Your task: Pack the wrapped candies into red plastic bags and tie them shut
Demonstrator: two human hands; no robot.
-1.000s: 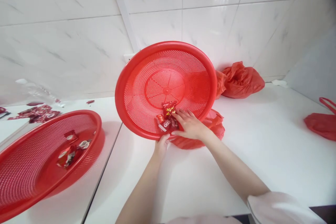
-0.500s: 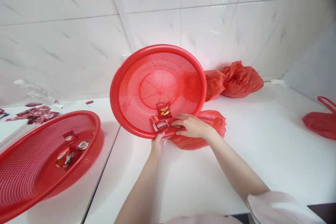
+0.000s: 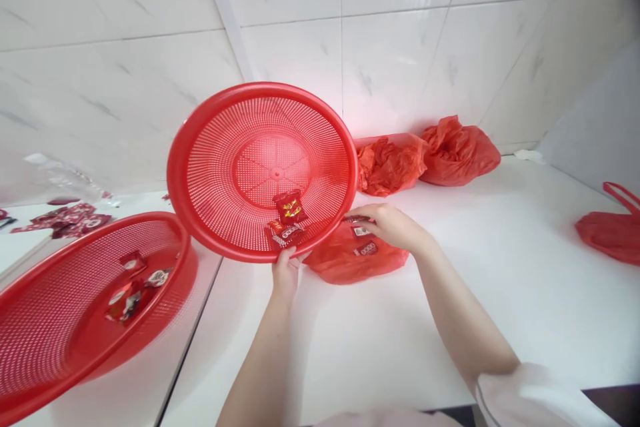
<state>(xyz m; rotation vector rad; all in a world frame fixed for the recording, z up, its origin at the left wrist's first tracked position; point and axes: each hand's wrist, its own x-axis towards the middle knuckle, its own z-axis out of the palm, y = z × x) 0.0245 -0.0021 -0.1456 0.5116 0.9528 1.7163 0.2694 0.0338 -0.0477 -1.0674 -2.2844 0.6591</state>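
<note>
My left hand grips the lower rim of a red perforated plastic basket, which is tilted so its inside faces me. Low in it lie a red-and-gold wrapped packet and a smaller patterned red packet. To the right of the rim, my right hand is closed on a small dark red packet, mostly hidden by the fingers. Beneath that hand a red plastic bag lies on the white table, with wrapped packets showing in it.
At left a second red basket leans at a tilt with several packets inside. Loose red wrappers and clear plastic lie behind it. Red bags stand by the tiled wall. Another red bag is at far right.
The held basket has shifted left with my left hand. My right hand has come out of the basket to the right, over the bag, with a small packet. More of the bags behind now shows.
</note>
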